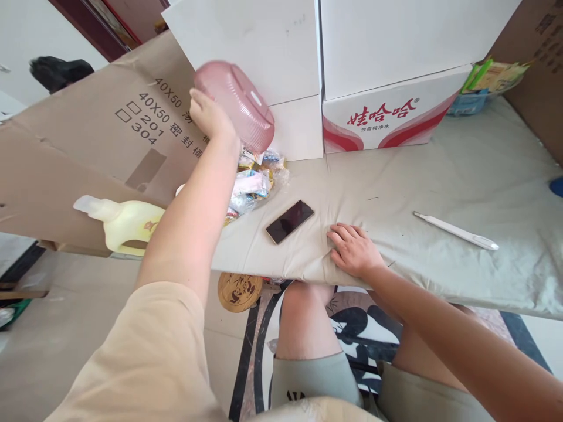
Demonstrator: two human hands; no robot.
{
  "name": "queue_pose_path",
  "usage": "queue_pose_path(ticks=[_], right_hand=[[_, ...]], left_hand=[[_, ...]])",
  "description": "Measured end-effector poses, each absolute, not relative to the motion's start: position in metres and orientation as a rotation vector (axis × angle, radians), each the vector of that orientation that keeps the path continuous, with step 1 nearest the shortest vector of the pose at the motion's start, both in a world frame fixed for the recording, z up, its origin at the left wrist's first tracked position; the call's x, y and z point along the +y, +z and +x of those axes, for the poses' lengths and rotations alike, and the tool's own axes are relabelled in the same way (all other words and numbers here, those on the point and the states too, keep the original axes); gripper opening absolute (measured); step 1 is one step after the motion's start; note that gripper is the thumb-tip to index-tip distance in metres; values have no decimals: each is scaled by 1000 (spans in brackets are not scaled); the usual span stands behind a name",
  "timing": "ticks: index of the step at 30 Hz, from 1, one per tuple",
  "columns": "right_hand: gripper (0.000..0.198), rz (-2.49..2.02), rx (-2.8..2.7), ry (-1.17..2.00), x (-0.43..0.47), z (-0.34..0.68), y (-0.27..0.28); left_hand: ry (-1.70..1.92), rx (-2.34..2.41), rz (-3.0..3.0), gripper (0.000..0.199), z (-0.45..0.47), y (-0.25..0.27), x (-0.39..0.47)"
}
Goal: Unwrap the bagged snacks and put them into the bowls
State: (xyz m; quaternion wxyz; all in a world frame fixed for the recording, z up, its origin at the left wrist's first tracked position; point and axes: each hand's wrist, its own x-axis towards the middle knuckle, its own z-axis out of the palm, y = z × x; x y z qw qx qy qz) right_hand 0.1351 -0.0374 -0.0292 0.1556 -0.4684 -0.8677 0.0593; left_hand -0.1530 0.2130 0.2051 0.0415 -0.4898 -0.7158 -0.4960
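A pink ribbed plastic basket (pixel 237 102) is held up at the back left by my left hand (pixel 209 114), whose fingers grip its left rim. The basket is tilted, with its underside facing me. Below it lies a heap of wrapped snacks (pixel 255 184) in clear plastic, partly behind my forearm. My right hand (pixel 354 249) rests flat on the cloth-covered table (pixel 396 193) near its front edge, fingers spread and holding nothing. A dark smartphone (pixel 290 221) lies just left of that hand. Further right is a slim white pen-like tool (pixel 457 230).
A bottle of yellow liquid (pixel 132 225) stands at the left, partly behind my arm. Cardboard (pixel 101 129) walls the left side. White boxes (pixel 246 35) and a red-and-white water carton (pixel 391 120) line the back. A clear bowl of packets (pixel 484 88) sits back right.
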Motion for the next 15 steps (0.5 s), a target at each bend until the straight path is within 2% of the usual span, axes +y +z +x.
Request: queue_pose_path(ticks=[1,4,8,10,12,15], right_hand=[[42,-1338,-2486,166,-37,135,-30],[42,-1331,-2486,144,-37,136,-33],[41,-1309,-2478,94,-38,136,-33],[40,-1300,-2477,64,-38,136,-33],[37,-1322,-2488,42,-38,136,-35],[33,-1380,-2533,0,-38,138,-39]], left_hand=[[-1595,-2099,-1498,59,-131,211,204],[-1354,-1711,-2057,16,-58,210,169],[-723,-1359,-2716,16,25,147,120],[-589,-1284,-2820,21,53,105,100],[-489,-1244,-2915,35,72,69,85],[-319,-1197,-3005,41,90,37,71]])
